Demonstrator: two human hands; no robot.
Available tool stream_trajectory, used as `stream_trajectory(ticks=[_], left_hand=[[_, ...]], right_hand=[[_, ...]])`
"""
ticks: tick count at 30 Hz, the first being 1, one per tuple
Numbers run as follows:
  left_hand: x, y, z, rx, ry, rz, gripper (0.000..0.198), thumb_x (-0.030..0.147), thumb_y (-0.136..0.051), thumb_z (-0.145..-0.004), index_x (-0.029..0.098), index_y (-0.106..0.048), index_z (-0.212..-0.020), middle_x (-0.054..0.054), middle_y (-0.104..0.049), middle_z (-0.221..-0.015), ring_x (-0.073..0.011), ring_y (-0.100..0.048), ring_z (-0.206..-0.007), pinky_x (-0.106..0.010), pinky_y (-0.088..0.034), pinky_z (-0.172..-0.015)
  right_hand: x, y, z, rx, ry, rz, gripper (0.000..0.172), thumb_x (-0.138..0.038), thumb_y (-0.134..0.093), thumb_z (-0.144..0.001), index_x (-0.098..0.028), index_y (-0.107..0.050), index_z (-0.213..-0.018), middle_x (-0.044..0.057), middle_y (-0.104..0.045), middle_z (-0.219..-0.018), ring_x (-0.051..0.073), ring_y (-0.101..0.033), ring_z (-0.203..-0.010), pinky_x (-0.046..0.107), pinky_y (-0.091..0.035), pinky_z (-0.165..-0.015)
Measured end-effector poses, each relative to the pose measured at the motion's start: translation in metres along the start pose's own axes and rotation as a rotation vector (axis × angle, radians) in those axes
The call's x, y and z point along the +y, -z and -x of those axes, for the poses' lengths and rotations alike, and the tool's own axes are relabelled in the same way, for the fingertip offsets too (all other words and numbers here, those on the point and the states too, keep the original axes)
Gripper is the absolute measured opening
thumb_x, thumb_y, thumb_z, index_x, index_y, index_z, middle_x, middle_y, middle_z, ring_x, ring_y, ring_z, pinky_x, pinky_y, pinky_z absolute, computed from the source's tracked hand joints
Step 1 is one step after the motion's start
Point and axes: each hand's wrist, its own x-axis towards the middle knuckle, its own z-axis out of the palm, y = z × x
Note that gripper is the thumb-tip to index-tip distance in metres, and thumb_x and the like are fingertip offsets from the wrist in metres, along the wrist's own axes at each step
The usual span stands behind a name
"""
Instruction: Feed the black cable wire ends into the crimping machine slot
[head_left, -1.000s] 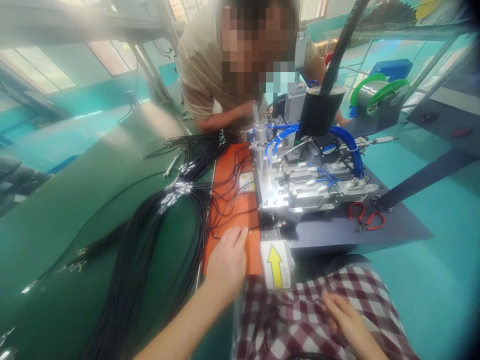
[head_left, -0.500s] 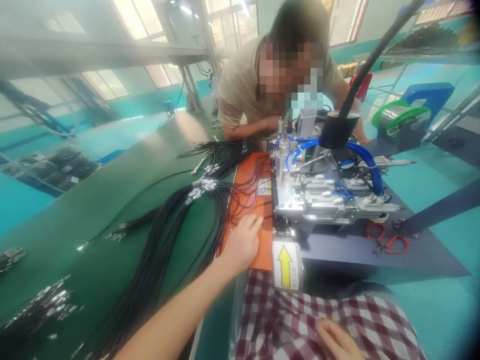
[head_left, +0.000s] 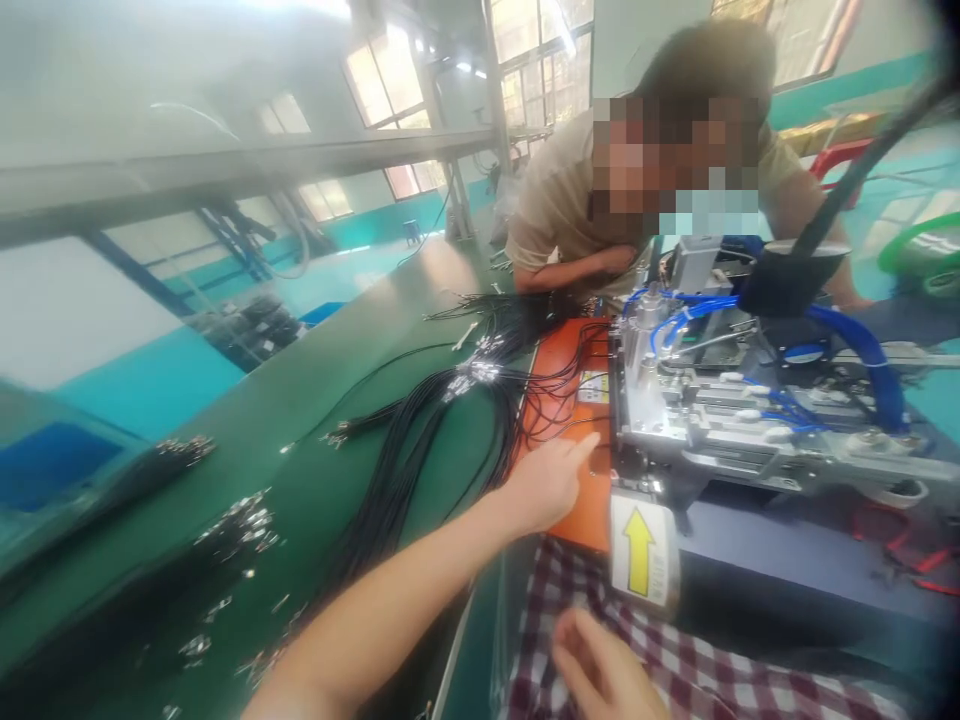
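Observation:
My left hand point(head_left: 547, 487) reaches over the orange plate point(head_left: 596, 520), its index finger pointing at the machine's edge and the other fingers curled. Its fingertips are at a thin black cable that runs into the machine; whatever they pinch is hidden. Several black cables point(head_left: 409, 420) with shiny metal ends lie bundled on the green table, some crossing the plate into the machine point(head_left: 697, 420). Low in the view, my right hand point(head_left: 607, 665) is over the checked cloth on my lap, fingers loosely apart with nothing visible in them; its lower part is cut off.
Across the machine a person point(head_left: 562, 200) leans in, one forearm resting by the cables. A white roll with a yellow arrow point(head_left: 639, 550) sits at the machine's near corner. Red-handled pliers point(head_left: 907, 560) lie at right. More cable bundles point(head_left: 240, 530) cover the green table point(head_left: 307, 500).
The view has turned left, so the scene sits further right. My left fingertips are slightly closer to the machine's edge. My right hand now appears further left over the cloth.

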Motion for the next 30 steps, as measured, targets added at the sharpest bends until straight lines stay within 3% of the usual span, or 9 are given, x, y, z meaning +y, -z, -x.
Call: stream_trajectory(ticks=[2, 6, 8, 11, 17, 23, 26, 28, 30], left_hand=[[-0.004, 0.009, -0.001, -0.059, -0.002, 0.032, 0.061, 0.008, -0.032, -0.084, 0.01, -0.029, -0.144, -0.015, -0.058, -0.128, -0.025, -0.055, -0.115, -0.04, -0.046, -0.096], [-0.012, 0.021, -0.005, -0.13, 0.008, 0.101, 0.066, 0.009, -0.036, -0.081, 0.017, -0.026, -0.146, -0.011, -0.056, -0.133, -0.0241, -0.057, -0.115, -0.036, -0.046, -0.094], [-0.014, 0.022, -0.006, -0.14, 0.009, 0.127, 0.068, 0.009, -0.038, -0.08, 0.019, -0.026, -0.146, -0.01, -0.054, -0.136, -0.0245, -0.057, -0.115, -0.036, -0.046, -0.094], [-0.012, 0.022, -0.007, -0.133, -0.002, 0.157, 0.069, 0.009, -0.038, -0.079, 0.019, -0.026, -0.146, -0.01, -0.055, -0.135, -0.0253, -0.058, -0.116, -0.037, -0.046, -0.094], [-0.014, 0.022, -0.006, -0.098, -0.04, 0.232, 0.066, 0.007, -0.036, -0.081, 0.015, -0.028, -0.146, -0.012, -0.055, -0.135, -0.0255, -0.053, -0.123, -0.041, -0.042, -0.102], [-0.016, 0.027, -0.005, -0.062, -0.074, 0.334, 0.056, 0.009, -0.034, -0.087, 0.018, -0.036, -0.142, -0.011, -0.049, -0.141, -0.0225, -0.048, -0.127, -0.041, -0.037, -0.108], [0.001, 0.037, 0.008, -0.043, -0.096, 0.375, 0.045, 0.015, -0.03, -0.094, 0.019, -0.04, -0.138, -0.01, -0.051, -0.139, -0.0198, -0.05, -0.124, -0.037, -0.041, -0.104], [0.016, 0.042, 0.02, -0.098, -0.14, 0.393, 0.04, 0.023, -0.041, -0.095, 0.023, -0.042, -0.135, -0.007, -0.059, -0.127, -0.0176, -0.06, -0.107, -0.031, -0.048, -0.093], [0.028, 0.042, 0.029, -0.23, -0.242, 0.3, 0.041, 0.03, -0.055, -0.09, 0.022, -0.046, -0.13, -0.008, -0.063, -0.116, -0.0209, -0.06, -0.101, -0.032, -0.049, -0.086]], right_hand=[[-0.026, -0.004, -0.014, -0.014, 0.186, 0.1, 0.017, -0.023, -0.043, -0.09, -0.022, -0.054, -0.103, 0.002, -0.064, -0.083, 0.016, -0.062, -0.069, 0.026, -0.049, -0.066], [-0.06, -0.019, -0.037, 0.029, 0.505, 0.424, 0.039, -0.007, -0.037, -0.087, -0.021, -0.048, -0.122, 0.009, -0.059, -0.1, 0.017, -0.061, -0.064, 0.028, -0.047, -0.057], [-0.067, -0.026, -0.045, 0.033, 0.601, 0.544, 0.042, -0.002, -0.039, -0.082, -0.019, -0.053, -0.117, 0.01, -0.058, -0.097, 0.016, -0.057, -0.057, 0.028, -0.043, -0.052], [-0.072, -0.027, -0.052, 0.032, 0.676, 0.582, 0.027, -0.002, -0.044, -0.078, -0.019, -0.06, -0.091, 0.007, -0.057, -0.086, 0.016, -0.053, -0.056, 0.027, -0.039, -0.051], [-0.079, 0.012, -0.048, 0.129, 0.741, 0.553, 0.016, -0.011, -0.043, -0.082, -0.021, -0.055, -0.083, 0.004, -0.056, -0.077, 0.018, -0.053, -0.064, 0.03, -0.039, -0.058], [-0.066, 0.042, -0.029, 0.297, 0.62, 0.249, 0.017, -0.022, -0.05, -0.083, -0.02, -0.055, -0.099, 0.005, -0.059, -0.082, 0.017, -0.054, -0.062, 0.028, -0.042, -0.056], [-0.059, 0.055, -0.02, 0.416, 0.343, 0.055, 0.011, -0.028, -0.049, -0.088, -0.023, -0.057, -0.094, 0.0, -0.057, -0.068, 0.014, -0.052, -0.053, 0.025, -0.043, -0.053], [-0.059, 0.068, -0.014, 0.45, 0.152, -0.094, 0.013, -0.033, -0.052, -0.089, -0.023, -0.057, -0.082, -0.002, -0.055, -0.064, 0.013, -0.052, -0.053, 0.022, -0.044, -0.051], [-0.061, 0.083, -0.008, 0.348, 0.072, -0.209, 0.014, -0.036, -0.057, -0.086, -0.023, -0.058, -0.08, -0.001, -0.057, -0.067, 0.014, -0.055, -0.056, 0.022, -0.046, -0.053]])
